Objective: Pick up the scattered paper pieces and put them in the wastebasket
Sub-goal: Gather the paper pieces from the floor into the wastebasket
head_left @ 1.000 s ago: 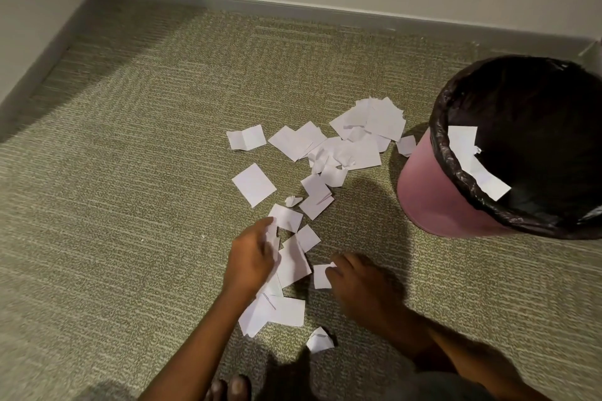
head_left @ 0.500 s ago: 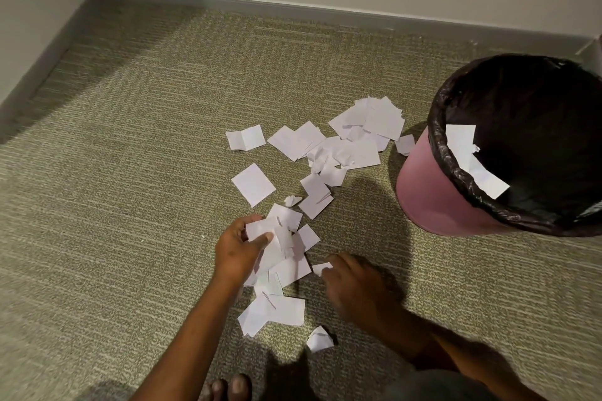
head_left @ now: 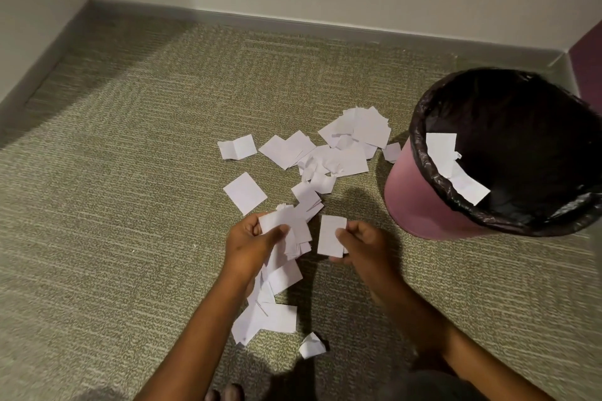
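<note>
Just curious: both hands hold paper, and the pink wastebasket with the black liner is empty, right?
Not empty: the head view shows white paper pieces on the black liner inside the pink wastebasket. The left hand and right hand do hold paper.

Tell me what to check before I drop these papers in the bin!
1. Grip of the left hand on its bunch: ok.
2. Pinch of the right hand on one paper: ok.
3. The bin upright, mouth open: ok.
4. Room inside the bin: cannot tell, it is dark in there.
5. The rim papers safely inside: not ok, they lie on the bin's edge.
6. Floor done: not ok, many pieces lie on the carpet.
</note>
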A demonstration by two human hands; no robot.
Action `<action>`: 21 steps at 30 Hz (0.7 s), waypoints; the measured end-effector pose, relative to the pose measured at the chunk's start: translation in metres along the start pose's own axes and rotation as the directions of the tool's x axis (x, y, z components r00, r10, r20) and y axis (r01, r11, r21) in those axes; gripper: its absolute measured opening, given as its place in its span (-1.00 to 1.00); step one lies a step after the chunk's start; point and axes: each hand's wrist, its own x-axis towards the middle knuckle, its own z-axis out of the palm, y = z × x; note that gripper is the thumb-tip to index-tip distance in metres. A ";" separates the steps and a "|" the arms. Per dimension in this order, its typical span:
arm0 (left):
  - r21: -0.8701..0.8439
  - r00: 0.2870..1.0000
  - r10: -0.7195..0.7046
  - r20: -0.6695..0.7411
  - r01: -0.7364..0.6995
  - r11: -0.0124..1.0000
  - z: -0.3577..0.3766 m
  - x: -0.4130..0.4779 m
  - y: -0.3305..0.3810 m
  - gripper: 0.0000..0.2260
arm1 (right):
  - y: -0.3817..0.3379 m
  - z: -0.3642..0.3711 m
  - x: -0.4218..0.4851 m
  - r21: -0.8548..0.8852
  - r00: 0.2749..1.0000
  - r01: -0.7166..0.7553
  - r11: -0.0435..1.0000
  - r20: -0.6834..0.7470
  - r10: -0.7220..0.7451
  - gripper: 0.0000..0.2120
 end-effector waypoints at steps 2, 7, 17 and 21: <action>-0.075 0.998 0.013 0.053 -0.008 0.997 0.008 -0.010 0.021 -0.74 | -0.021 0.002 -0.007 0.057 0.999 0.022 0.998 0.037 -0.024 -0.87; -0.228 0.990 0.070 0.123 -0.041 0.973 0.023 -0.029 0.071 -0.68 | -0.079 0.004 -0.027 0.183 0.992 0.049 0.982 0.105 -0.069 -0.81; -0.279 0.902 0.261 0.345 -0.168 0.946 0.071 -0.065 0.184 -0.69 | -0.184 -0.034 -0.064 0.313 0.954 0.218 0.924 0.129 -0.269 -0.68; -0.334 0.857 0.316 0.407 -0.182 0.925 0.121 -0.066 0.216 -0.77 | -0.217 -0.069 -0.077 0.331 0.954 0.278 0.902 0.012 -0.298 -0.71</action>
